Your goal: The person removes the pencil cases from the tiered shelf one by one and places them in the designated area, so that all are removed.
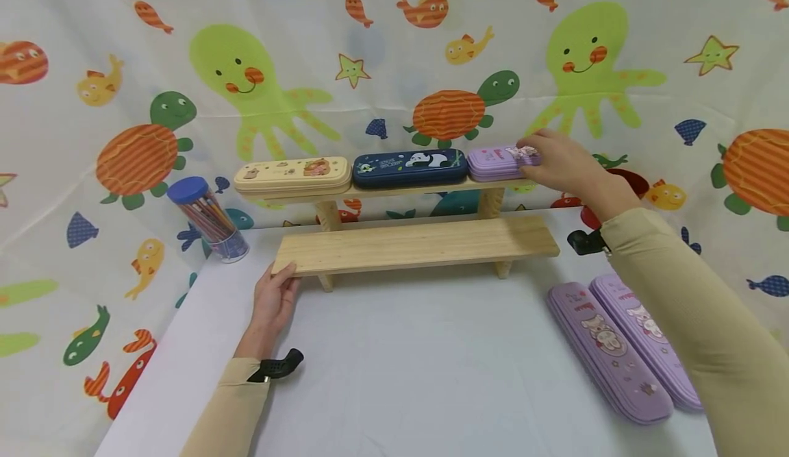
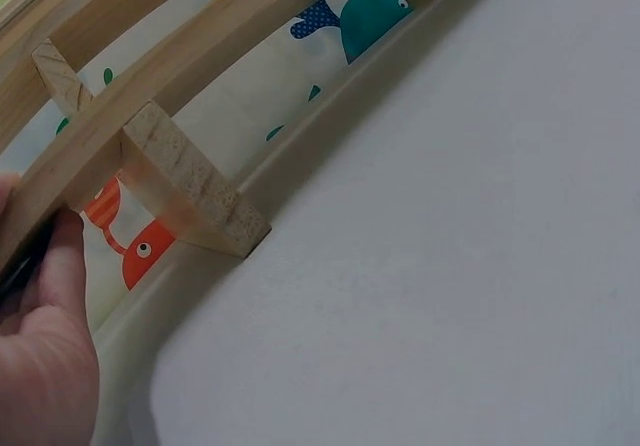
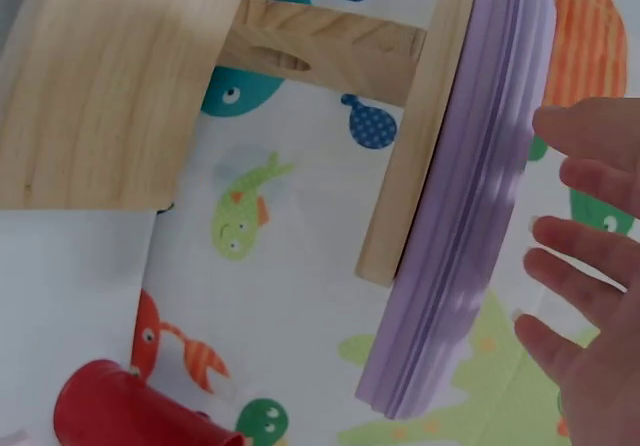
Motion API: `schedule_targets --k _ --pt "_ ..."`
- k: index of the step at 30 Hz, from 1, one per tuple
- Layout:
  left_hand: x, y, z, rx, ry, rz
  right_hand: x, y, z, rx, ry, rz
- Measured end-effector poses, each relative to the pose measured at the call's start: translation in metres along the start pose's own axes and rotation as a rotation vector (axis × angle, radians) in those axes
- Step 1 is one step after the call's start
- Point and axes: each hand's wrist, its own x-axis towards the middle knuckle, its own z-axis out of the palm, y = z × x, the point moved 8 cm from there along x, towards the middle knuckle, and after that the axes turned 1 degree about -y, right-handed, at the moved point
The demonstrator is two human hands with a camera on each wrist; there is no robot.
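Head view: we have our right hand [image 1: 568, 165] at the outer end of a purple case [image 1: 493, 162], and the right wrist view shows its fingers spread and released, with a narrow gap between the fingertips and the case. Our left hand [image 1: 274, 301] grasps the near left corner of the lower board [image 1: 419, 241], fingers lying above and below the wood.

That purple case rests flat on the upper board [image 3: 408, 181], its outer end overhanging the wood. Next to it along the same board lie the dark blue panda case [image 1: 409, 169] and, at the far left, the cream case [image 1: 296, 173]. We judge the setting of these three to be done, since they line up end to end and our right fingers hold nothing.

Farther out, two more purple cases lie side by side on the white table [image 1: 431, 361], the nearer one [image 1: 610, 351] in full view and the other [image 1: 647, 327] partly behind our sleeve. These two look like what is left to place. We see a pencil jar [image 1: 212, 218] standing left of the shelf, and a red container [image 3: 130, 406] off its right end.
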Motion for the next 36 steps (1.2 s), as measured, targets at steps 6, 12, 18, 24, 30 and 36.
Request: schedule_targets --k 6,12,18,24,30,36 --pt "0.0 -0.001 0.0 -0.009 -0.004 -0.006 0.01 0.011 0.004 0.008 -0.013 0.036" --pt "0.0 -0.001 0.002 -0.005 -0.013 -0.006 0.017 0.014 0.009 0.035 0.007 0.024" --pt "-0.001 -0.001 0.002 -0.006 -0.004 -0.004 0.022 0.016 0.017 0.063 -0.017 0.058" --pt "-0.002 -0.002 0.001 0.006 0.002 -0.008 0.023 0.019 0.023 0.054 -0.03 0.082" --pt "-0.003 -0.002 0.001 -0.01 0.001 -0.004 0.02 0.018 0.021 -0.035 -0.017 0.056" --pt "-0.003 -0.002 0.003 -0.015 -0.005 -0.003 0.015 0.015 0.018 -0.028 -0.013 0.042"
